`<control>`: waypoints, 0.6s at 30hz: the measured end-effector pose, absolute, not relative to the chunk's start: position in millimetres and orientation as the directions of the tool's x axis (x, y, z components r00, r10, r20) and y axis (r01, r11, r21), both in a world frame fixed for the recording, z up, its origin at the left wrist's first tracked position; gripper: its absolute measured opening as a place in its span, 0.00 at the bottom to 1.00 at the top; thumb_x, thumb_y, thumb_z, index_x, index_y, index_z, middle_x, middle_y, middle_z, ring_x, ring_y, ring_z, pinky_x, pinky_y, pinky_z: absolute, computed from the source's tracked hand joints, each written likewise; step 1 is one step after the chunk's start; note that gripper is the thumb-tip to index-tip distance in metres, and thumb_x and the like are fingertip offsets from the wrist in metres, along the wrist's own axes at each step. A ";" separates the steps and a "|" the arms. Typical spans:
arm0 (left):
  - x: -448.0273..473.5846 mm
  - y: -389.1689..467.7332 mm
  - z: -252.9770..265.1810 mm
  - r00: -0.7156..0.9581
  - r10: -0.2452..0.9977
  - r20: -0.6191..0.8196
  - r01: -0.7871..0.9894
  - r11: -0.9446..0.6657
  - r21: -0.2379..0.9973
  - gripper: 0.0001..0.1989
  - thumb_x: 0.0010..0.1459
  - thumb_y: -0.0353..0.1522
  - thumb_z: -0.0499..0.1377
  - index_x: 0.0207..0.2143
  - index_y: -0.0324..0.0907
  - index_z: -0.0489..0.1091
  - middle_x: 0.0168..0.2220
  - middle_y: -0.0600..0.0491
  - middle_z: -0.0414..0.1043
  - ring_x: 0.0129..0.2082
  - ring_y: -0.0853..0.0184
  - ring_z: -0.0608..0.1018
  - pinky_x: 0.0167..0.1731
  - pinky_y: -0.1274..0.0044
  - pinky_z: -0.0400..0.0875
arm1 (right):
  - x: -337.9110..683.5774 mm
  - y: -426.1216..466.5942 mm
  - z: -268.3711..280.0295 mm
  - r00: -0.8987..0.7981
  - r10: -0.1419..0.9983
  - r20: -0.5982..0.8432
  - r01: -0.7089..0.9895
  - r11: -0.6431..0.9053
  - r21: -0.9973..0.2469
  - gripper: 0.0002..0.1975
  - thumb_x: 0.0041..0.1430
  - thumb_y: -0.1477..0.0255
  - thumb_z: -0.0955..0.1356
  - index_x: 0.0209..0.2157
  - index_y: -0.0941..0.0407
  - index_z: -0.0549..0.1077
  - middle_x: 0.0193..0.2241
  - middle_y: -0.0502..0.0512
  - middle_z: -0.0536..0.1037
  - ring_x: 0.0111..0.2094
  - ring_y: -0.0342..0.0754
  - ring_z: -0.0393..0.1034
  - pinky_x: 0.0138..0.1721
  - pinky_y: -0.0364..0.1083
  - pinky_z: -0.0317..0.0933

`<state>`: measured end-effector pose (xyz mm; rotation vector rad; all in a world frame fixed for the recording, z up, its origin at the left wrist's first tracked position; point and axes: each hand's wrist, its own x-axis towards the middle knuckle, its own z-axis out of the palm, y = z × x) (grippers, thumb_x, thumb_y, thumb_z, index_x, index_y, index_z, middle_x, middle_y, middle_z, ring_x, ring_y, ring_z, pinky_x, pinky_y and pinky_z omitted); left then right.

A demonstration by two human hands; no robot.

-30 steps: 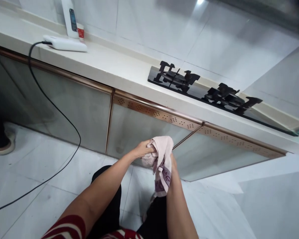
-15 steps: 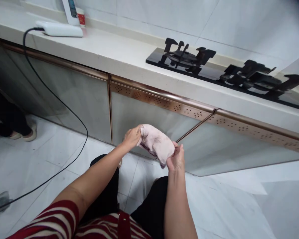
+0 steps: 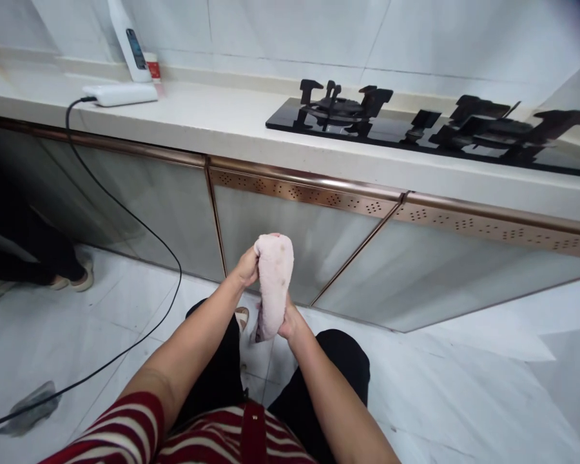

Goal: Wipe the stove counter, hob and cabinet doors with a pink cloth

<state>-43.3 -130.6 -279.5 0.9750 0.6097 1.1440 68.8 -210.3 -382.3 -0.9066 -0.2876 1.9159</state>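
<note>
A folded pink cloth (image 3: 275, 280) with a few brownish stains is held between my two hands, in front of the cabinet doors and below the counter. My left hand (image 3: 248, 265) grips its upper left side, the fingers partly behind the fabric. Lower down, my right hand (image 3: 289, 322) is closed on the right edge, most of its fingers hidden behind the cloth. A darker underside shows at the bottom left corner of the cloth.
A black gas hob (image 3: 348, 122) stands on the white counter (image 3: 212, 116). A white device (image 3: 123, 95) with a black cable (image 3: 140, 229) trailing to the floor lies at left, by a red cup (image 3: 153, 67). Another person's legs (image 3: 24, 238) are at far left; a plastic bag (image 3: 31, 409) lies below.
The cloth has turned from lying slantwise to nearly upright. My right hand has moved left and slightly down with it. The view has shifted a little.
</note>
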 end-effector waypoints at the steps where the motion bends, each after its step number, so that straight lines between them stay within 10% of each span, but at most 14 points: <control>1: -46.2 -131.0 -277.9 0.338 0.941 0.032 -0.468 0.139 0.873 0.26 0.56 0.44 0.62 0.52 0.39 0.77 0.47 0.47 0.82 0.54 0.56 0.79 0.56 0.68 0.72 | 65.6 -212.9 -379.5 -0.284 0.835 -0.471 -0.656 -0.528 -0.540 0.19 0.64 0.54 0.68 0.28 0.54 0.74 0.19 0.52 0.75 0.28 0.50 0.74 0.34 0.49 0.73; 5: -61.0 -131.1 -277.9 0.233 0.971 -0.054 -0.388 0.144 0.910 0.25 0.58 0.42 0.58 0.53 0.39 0.76 0.45 0.47 0.82 0.50 0.59 0.81 0.49 0.71 0.76 | 78.8 -218.1 -362.6 -0.151 0.905 -0.399 -0.639 -0.397 -0.658 0.21 0.60 0.49 0.68 0.36 0.54 0.77 0.29 0.54 0.81 0.33 0.50 0.76 0.35 0.47 0.72; 10: -91.5 -138.5 -286.4 0.052 0.998 0.023 -0.052 -0.020 0.998 0.23 0.59 0.39 0.57 0.55 0.43 0.75 0.52 0.49 0.80 0.52 0.60 0.79 0.50 0.72 0.74 | 134.9 -232.4 -345.1 0.139 0.971 -0.197 -0.195 -0.168 -0.966 0.27 0.46 0.47 0.73 0.38 0.55 0.79 0.33 0.57 0.82 0.35 0.54 0.75 0.36 0.51 0.70; 18: -138.9 -153.1 -264.6 0.347 0.865 0.362 0.442 -0.491 0.751 0.21 0.62 0.34 0.52 0.52 0.46 0.79 0.51 0.49 0.74 0.53 0.64 0.76 0.61 0.70 0.66 | 226.9 -251.5 -281.8 0.422 0.900 0.108 0.339 -0.046 -0.940 0.12 0.42 0.60 0.77 0.27 0.51 0.79 0.36 0.54 0.78 0.47 0.55 0.66 0.50 0.50 0.60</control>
